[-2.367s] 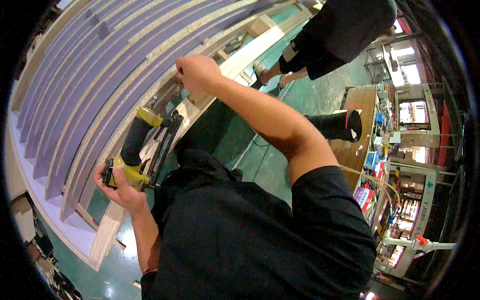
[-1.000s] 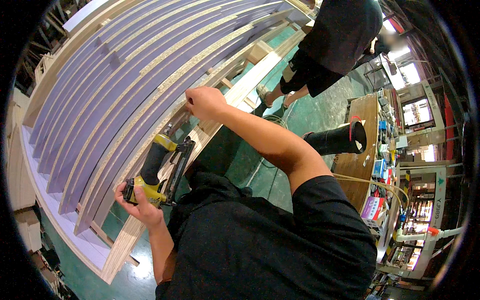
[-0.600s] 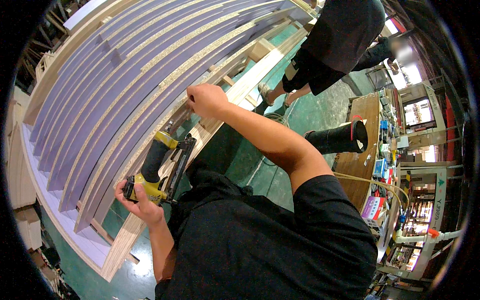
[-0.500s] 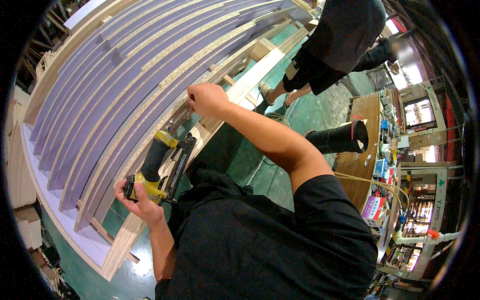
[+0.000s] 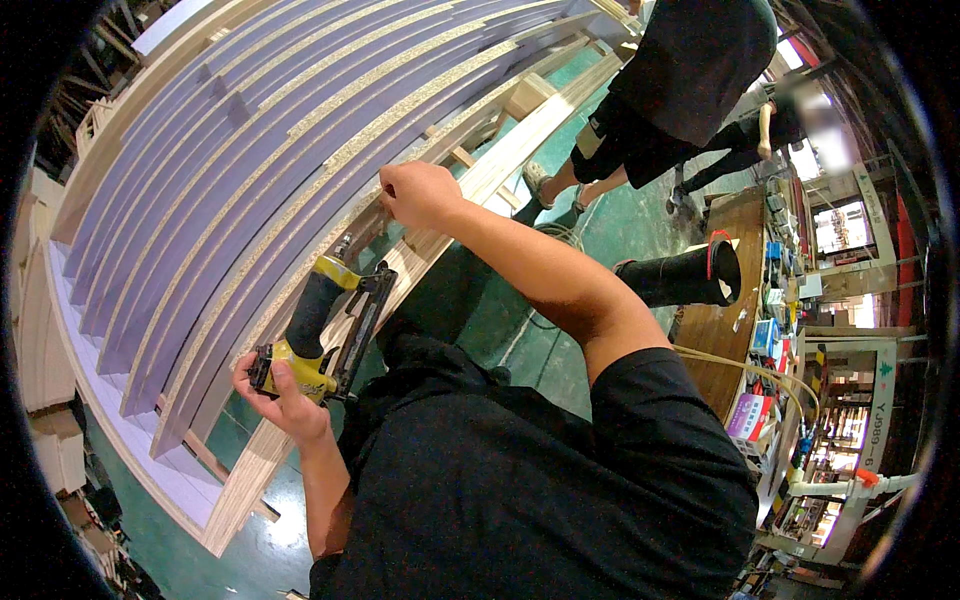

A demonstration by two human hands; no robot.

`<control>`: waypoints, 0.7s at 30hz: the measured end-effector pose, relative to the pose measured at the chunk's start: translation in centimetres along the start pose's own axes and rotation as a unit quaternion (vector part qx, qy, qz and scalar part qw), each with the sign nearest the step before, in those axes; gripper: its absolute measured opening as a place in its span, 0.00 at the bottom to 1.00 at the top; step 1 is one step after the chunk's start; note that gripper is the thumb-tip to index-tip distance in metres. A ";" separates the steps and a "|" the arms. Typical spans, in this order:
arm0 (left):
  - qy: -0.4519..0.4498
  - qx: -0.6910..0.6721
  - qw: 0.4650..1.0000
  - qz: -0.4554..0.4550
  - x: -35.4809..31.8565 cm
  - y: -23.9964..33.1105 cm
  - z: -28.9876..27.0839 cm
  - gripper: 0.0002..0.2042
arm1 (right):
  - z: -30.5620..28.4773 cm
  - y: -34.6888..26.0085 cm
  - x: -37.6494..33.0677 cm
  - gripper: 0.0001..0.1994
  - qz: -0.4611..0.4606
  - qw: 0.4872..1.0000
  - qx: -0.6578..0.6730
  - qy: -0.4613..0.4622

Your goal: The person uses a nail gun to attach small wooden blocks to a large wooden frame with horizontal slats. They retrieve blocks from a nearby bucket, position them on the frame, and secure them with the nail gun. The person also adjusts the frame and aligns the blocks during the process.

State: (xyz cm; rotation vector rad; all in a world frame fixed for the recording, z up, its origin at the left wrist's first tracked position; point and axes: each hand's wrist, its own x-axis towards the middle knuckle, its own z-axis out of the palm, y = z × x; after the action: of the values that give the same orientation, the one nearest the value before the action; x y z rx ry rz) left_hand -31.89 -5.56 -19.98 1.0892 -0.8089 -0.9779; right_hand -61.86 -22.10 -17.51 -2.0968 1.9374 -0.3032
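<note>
A yellow and black nail gun [image 5: 312, 318] lies along the near wooden beam [image 5: 490, 170]. My left hand [image 5: 295, 405] is wrapped round its lower yellow end, thumb across the front. Farther up the beam, my right hand [image 5: 425, 195] is closed in a fist, with fingers curled toward the slats; what it holds, if anything, is hidden. Beyond both hands, long curved purple slats with raw chipboard edges [image 5: 345, 150] fill a large wooden frame.
A co-worker in black [image 5: 690, 70] stands at the frame's far end, and another person [image 5: 750, 135] is farther back. To my right, a black tube [image 5: 680, 276] juts beside a workbench [image 5: 730, 290] crowded with boxes. Hoses [image 5: 745, 365] hang near it.
My hands and the nail gun stay nearly in place, with only a slight shift of the view. The farther person in the background shows more of the body and legs.
</note>
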 end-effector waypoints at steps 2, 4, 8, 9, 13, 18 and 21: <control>0.003 -0.001 1.000 0.005 0.0 0.0 0.1 0.16 | 0.2 0.1 0.1 0.10 -0.003 1.000 -0.003 0.003; -0.001 -0.010 1.000 -0.001 0.0 0.0 0.2 0.16 | 0.3 0.2 0.1 0.10 -0.005 1.000 -0.001 0.009; 0.012 -0.001 1.000 0.002 -0.1 0.3 0.4 0.15 | 0.0 -0.1 0.1 0.10 0.006 1.000 -0.003 -0.006; 0.015 0.006 1.000 0.008 -0.1 0.1 0.3 0.15 | 0.0 0.0 0.2 0.10 0.007 1.000 -0.006 -0.010; 0.021 0.017 0.999 0.017 0.0 -0.5 0.2 0.14 | 0.1 0.1 0.2 0.10 0.011 1.000 -0.006 -0.015; 0.021 0.013 1.000 0.009 0.0 -0.6 -0.1 0.15 | -0.2 -0.2 -0.1 0.10 0.007 1.000 -0.005 -0.010; 0.016 -0.020 1.000 -0.015 -0.2 -0.3 0.1 0.15 | -0.1 -0.1 -0.1 0.09 0.005 1.000 -0.004 -0.009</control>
State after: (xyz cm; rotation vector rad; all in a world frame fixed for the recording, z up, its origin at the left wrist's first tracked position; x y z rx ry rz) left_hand -32.10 -5.50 -20.29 1.0835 -0.7460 -0.9943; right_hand -61.82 -22.01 -17.34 -2.0869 1.9419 -0.2729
